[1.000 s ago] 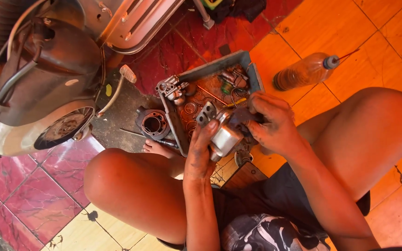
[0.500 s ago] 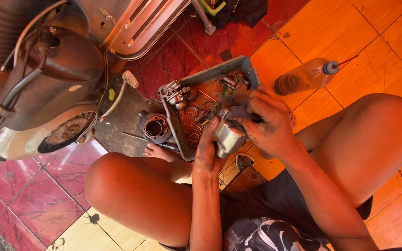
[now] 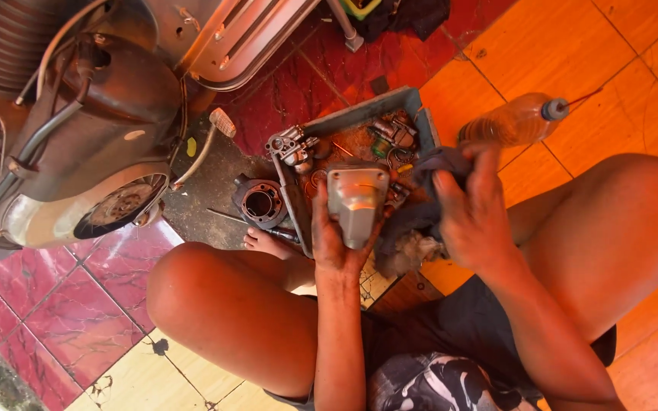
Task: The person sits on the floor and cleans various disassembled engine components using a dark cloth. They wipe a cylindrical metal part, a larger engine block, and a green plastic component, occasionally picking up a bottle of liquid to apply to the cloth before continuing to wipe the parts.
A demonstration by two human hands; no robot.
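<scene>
My left hand [image 3: 334,242] grips a grey metal cover part [image 3: 356,202], held upright over a shallow metal tray [image 3: 359,113]. My right hand [image 3: 472,215] holds a dark rag [image 3: 414,222] bunched against the part's right side. The tray holds a carburettor body [image 3: 292,146] and several small greasy parts. I am seated on the floor with both knees raised on either side of my arms.
A scooter engine and its casing [image 3: 78,152] fill the upper left. A loose cylinder [image 3: 259,202] lies on the dark mat beside the tray. A plastic bottle with a nozzle cap [image 3: 515,120] lies on the orange tiles at the right. Red tiles lie at the lower left.
The left hand has turned the metal part so its flat grey face points at me. The right hand has drawn back to the right with the rag.
</scene>
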